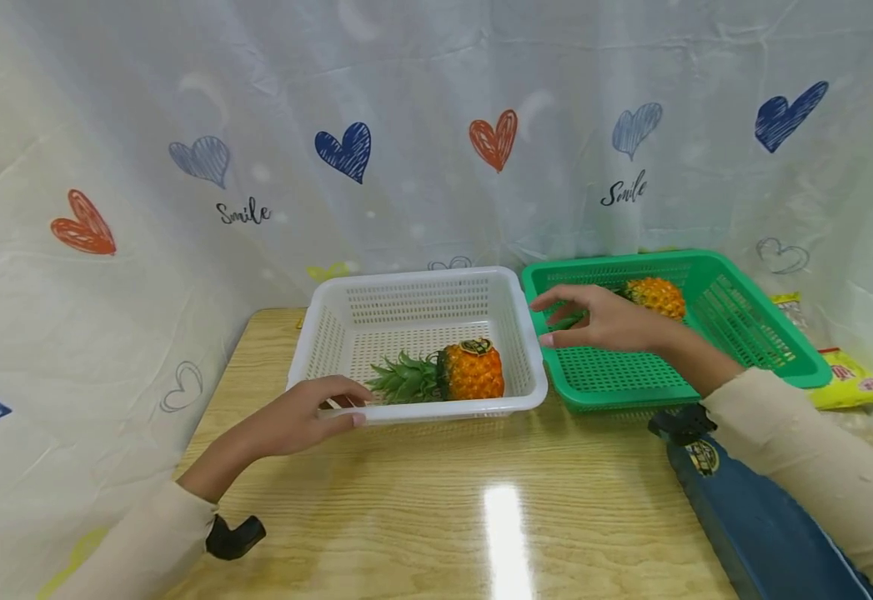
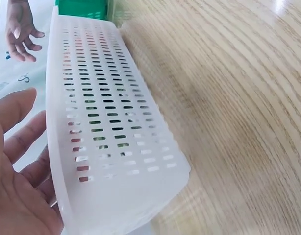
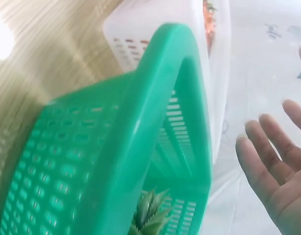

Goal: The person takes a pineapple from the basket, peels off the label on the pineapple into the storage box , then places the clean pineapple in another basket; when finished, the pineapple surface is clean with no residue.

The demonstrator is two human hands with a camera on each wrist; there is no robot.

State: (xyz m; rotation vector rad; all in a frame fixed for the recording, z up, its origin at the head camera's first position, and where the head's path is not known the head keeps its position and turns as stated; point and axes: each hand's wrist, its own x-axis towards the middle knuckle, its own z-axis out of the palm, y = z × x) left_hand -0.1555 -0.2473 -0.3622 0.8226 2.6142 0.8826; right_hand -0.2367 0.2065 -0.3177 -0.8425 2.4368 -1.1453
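Note:
A pineapple [image 1: 472, 372] with green leaves and a dark label lies on its side in the white basket [image 1: 421, 411], leaves pointing left. My left hand [image 1: 304, 417] is at that basket's front left rim, fingers reaching over it; in the left wrist view the thumb [image 2: 18, 107] stands apart from the rim. Another pineapple [image 1: 655, 297] lies in the green basket [image 1: 631, 396], partly hidden by my right hand [image 1: 604, 321]. That hand hovers over the green basket's left side, fingers spread and holding nothing. Only the leaves [image 3: 150, 213] of its pineapple show in the right wrist view.
Both baskets stand side by side on a wooden table [image 1: 406, 500] against a printed curtain [image 1: 421, 208]. A dark blue case-like object [image 1: 744, 508] lies at the front right under my right sleeve. Yellow packets [image 1: 852, 379] lie right of the green basket.

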